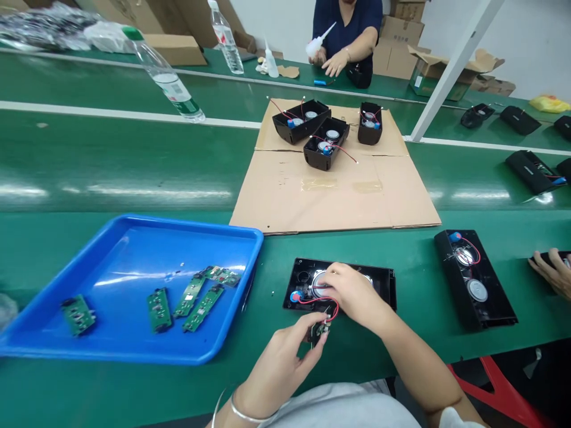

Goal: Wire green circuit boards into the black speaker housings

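My left hand (pixel 292 362) pinches a small circuit board (pixel 317 333) near the front edge of a black speaker housing (pixel 383 285). Red and black wires (pixel 332 302) run from the board towards a blue round part (pixel 295 296) in the housing's left side. Over the middle of that housing is my right hand (pixel 352 294), its fingers curled together above a silver speaker (pixel 319 284); whatever its fingertips hold is hidden. The housing lies flat on the green table (pixel 267 386). To the left, a blue tray (pixel 134 351) holds several green circuit boards (pixel 159 310).
Another open housing (pixel 477 282) lies right. Beyond, cardboard (pixel 339 202) bears three housings (pixel 327 142). A slanted white post (pixel 455 71) rises behind. A bottle (pixel 172 86) stands back left. A person (pixel 348 41) works opposite; another person's hand (pixel 555 273) is at the right edge.
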A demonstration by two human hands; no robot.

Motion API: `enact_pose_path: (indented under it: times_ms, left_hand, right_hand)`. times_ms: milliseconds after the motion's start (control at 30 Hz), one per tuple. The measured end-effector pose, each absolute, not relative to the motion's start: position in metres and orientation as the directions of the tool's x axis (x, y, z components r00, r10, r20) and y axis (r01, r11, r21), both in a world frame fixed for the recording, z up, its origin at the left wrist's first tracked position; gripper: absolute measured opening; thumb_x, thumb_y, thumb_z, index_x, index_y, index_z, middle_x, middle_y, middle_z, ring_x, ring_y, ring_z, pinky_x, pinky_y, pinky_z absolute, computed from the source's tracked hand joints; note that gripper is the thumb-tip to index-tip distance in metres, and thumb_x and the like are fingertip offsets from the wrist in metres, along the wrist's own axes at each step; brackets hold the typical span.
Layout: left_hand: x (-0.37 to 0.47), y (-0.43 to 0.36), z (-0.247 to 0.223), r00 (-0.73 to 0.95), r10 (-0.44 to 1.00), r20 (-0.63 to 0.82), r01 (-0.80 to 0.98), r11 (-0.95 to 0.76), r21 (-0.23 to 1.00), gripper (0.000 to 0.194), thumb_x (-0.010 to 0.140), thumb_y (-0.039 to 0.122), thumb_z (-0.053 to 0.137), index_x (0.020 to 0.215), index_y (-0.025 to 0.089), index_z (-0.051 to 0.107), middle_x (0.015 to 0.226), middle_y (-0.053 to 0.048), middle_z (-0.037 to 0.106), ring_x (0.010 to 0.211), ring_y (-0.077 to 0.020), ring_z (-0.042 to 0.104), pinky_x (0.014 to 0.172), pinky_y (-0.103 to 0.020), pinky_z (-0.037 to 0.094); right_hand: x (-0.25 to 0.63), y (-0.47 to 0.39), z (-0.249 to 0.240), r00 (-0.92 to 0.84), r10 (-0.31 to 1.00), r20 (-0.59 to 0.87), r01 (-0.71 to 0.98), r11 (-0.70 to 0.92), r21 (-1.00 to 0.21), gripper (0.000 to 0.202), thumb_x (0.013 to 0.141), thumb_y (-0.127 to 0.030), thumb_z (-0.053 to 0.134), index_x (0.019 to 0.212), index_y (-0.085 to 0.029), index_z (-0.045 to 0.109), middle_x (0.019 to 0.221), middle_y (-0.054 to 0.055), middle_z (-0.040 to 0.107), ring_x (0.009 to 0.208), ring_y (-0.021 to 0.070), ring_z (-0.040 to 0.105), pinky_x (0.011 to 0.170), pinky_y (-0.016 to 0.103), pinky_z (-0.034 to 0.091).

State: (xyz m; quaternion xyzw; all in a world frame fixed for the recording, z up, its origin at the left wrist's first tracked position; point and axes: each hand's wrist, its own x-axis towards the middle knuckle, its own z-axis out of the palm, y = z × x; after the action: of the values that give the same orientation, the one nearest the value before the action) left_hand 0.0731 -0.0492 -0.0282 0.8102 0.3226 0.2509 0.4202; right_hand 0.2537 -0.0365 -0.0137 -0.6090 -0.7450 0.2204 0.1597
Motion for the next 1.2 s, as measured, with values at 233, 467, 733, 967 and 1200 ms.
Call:
enact_pose_path:
  times_ms: [233,467,733,967,1200]
  left_hand:
    - [0.075,-0.047,-0.019,0.58,0.812,0.069,0.344,-0.321,0.882,0.02,0.084,0.02,0.048,0.104,0.024,0.051,0.084,0.002,0.073,0.071,-0.0116,0.07,0.062,-0.016,0.053]
    - [0.092,-0.041,-0.015,0.422,0.903,-0.076,0.352,-0.086,0.932,0.025,0.084,0.029,0.048,0.106,0.02,0.055,0.089,-0.003,0.074,0.075,-0.0174,0.071,0.063,-0.023,0.057]
    - [0.104,-0.031,-0.011,0.442,0.891,-0.105,0.368,-0.073,0.927,0.029,0.081,0.033,0.048,0.105,0.019,0.057,0.092,-0.005,0.073,0.076,-0.0206,0.071,0.067,-0.029,0.058]
    - [0.106,-0.025,-0.007,0.486,0.849,-0.207,0.335,0.038,0.941,0.028,0.078,0.033,0.05,0.102,0.02,0.057,0.081,-0.003,0.073,0.074,-0.0215,0.071,0.069,-0.031,0.058]
    - [0.11,-0.022,-0.008,0.539,0.817,-0.206,0.284,0.054,0.957,0.02,0.079,0.029,0.048,0.095,0.021,0.058,0.075,-0.002,0.071,0.073,-0.0209,0.07,0.069,-0.032,0.057]
  right_hand:
    - [0.251,-0.036,-0.013,-0.152,0.988,-0.02,0.852,0.121,-0.509,0.014,0.083,-0.004,0.05,0.083,-0.013,0.061,0.084,0.007,0.061,0.08,0.0194,0.054,0.071,0.03,0.045]
    - [0.291,-0.072,-0.018,0.024,0.997,-0.075,0.293,-0.079,-0.953,0.007,0.078,-0.018,0.062,0.076,-0.019,0.068,0.079,0.002,0.064,0.072,0.0149,0.058,0.062,0.024,0.045]
    - [0.269,-0.074,-0.022,-0.009,0.978,0.209,0.534,0.182,-0.826,0.013,0.084,-0.016,0.052,0.078,-0.016,0.064,0.077,0.004,0.058,0.068,0.0131,0.054,0.058,0.024,0.043]
    - [0.269,-0.077,-0.029,-0.171,0.905,0.389,0.723,0.383,-0.575,0.02,0.091,-0.017,0.044,0.082,-0.016,0.062,0.078,0.005,0.059,0.071,0.015,0.051,0.063,0.028,0.044]
    - [0.266,-0.077,-0.025,-0.24,0.875,0.421,0.789,0.429,-0.441,0.021,0.091,-0.014,0.043,0.081,-0.014,0.061,0.075,0.006,0.06,0.066,0.0146,0.052,0.057,0.025,0.044]
